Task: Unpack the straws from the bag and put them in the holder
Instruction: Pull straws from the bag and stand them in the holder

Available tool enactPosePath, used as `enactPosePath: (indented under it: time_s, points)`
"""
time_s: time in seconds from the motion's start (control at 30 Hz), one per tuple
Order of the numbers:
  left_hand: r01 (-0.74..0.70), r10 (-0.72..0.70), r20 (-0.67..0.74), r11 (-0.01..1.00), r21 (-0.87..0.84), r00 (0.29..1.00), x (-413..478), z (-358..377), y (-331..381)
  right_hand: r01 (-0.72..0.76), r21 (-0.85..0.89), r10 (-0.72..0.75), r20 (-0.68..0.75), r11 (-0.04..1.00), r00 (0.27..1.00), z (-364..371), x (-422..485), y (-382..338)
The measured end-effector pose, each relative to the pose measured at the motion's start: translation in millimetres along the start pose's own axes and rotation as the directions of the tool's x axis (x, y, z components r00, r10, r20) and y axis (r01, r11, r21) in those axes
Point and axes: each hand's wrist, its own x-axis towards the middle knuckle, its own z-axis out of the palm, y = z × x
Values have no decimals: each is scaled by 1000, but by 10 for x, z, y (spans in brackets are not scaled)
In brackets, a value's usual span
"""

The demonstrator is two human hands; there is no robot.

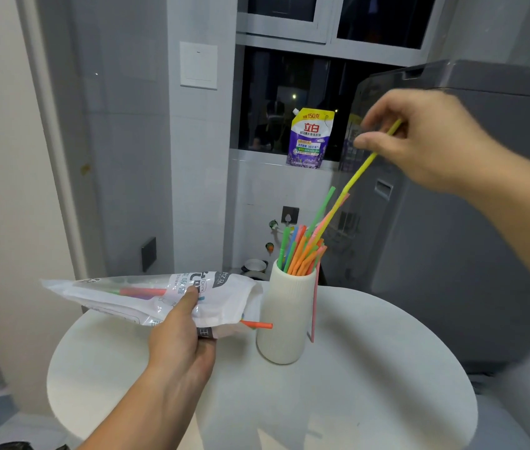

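Observation:
My left hand (180, 339) grips a white plastic straw bag (133, 297) above the round white table (370, 401). Coloured straws show through the bag, and an orange straw (257, 324) pokes out of its open end. A white ribbed holder (286, 316) stands on the table, filled with several orange, green and pink straws (302, 251). My right hand (419, 141), up and to the right of the holder, pinches a yellow straw (359, 172) whose lower end reaches down among the straws in the holder. A pink straw (314, 310) leans outside against the holder.
A grey washing machine (484, 222) stands close behind and right of the table. A purple detergent pouch (310, 138) sits on the window sill. Tiled walls and a light switch (198, 64) lie behind; floor shows at the lower left.

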Motion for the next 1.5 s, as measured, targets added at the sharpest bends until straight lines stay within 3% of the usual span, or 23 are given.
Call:
enactPosePath:
  time_s: [0.13,0.37,0.57,0.83,0.9,0.97,1.03,1.1,1.13,1.2,1.3,1.37,1.5]
  points:
    - [8,-8,-8,1000,7,1000,-21,12,9,-23,-53,31,157,998,987,269,-34,-121]
    - [4,-4,-6,1000,0,1000,-25,1,32,-64,39,47,343,997,938,627,-209,-73]
    - [17,-17,-12,1000,-6,1000,-38,26,1,-125,86,80,405,988,911,879,-384,-126]
    - [16,-16,-16,1000,-3,1000,10,-17,9,-61,34,34,528,998,848,1190,-600,-91]
    - [17,-18,-8,1000,-3,1000,6,-18,0,-58,75,6,567,996,824,1224,-650,-68]
    - [17,-17,-8,1000,5,1000,-7,-9,-6,-106,183,-8,535,977,845,1214,-681,-34]
    - [11,-11,-8,1000,15,1000,-11,-6,-8,-212,380,48,399,900,916,1213,-704,40]
    - [14,-14,-10,1000,20,1000,-6,-14,-12,-320,578,227,230,751,946,1289,-721,169]
    - [14,-14,-12,1000,25,1000,-6,-20,-12,-383,653,344,195,654,918,1350,-734,244]
    - [9,-8,-17,999,36,1000,-9,-19,-14,-517,745,532,258,422,806,1471,-801,384]
    - [11,-10,-26,999,46,1000,-32,3,-26,-640,741,583,433,204,687,1677,-997,596]
    - [15,-13,-25,998,56,1000,-31,4,-41,-677,722,519,528,144,673,1791,-1145,697]
    - [10,-9,-22,997,71,1000,-2,-6,-70,-678,713,399,578,178,712,1883,-1273,726]
